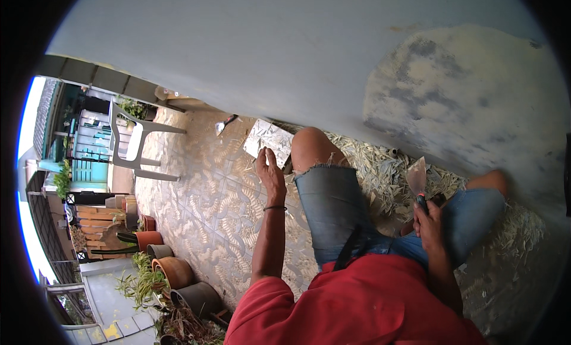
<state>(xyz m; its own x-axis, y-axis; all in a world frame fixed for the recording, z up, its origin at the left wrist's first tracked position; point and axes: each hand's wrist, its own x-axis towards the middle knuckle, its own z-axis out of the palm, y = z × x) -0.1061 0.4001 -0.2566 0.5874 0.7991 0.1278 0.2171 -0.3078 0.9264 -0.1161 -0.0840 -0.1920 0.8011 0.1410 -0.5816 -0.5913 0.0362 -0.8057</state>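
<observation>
My right hand (429,226) is wrapped around the dark handle of a putty knife (417,177), whose broad, worn blade points up toward the wall, above a pile of paint scrapings (386,171). Off to the left, my left hand (272,173) holds nothing, its fingers stretched out. It is by a pale, speckled flat piece (264,137) with bits of debris on it; whether the fingertips touch it I cannot tell. A second scraper (225,125) lies on the floor farther left.
A blue-grey wall (267,59) runs along the far side, with a scraped pale patch (452,101). Paint flakes spread along its foot, around my bent legs. On the left stand a plastic chair (138,140) and several potted plants (173,272) on the patterned tile floor (202,208).
</observation>
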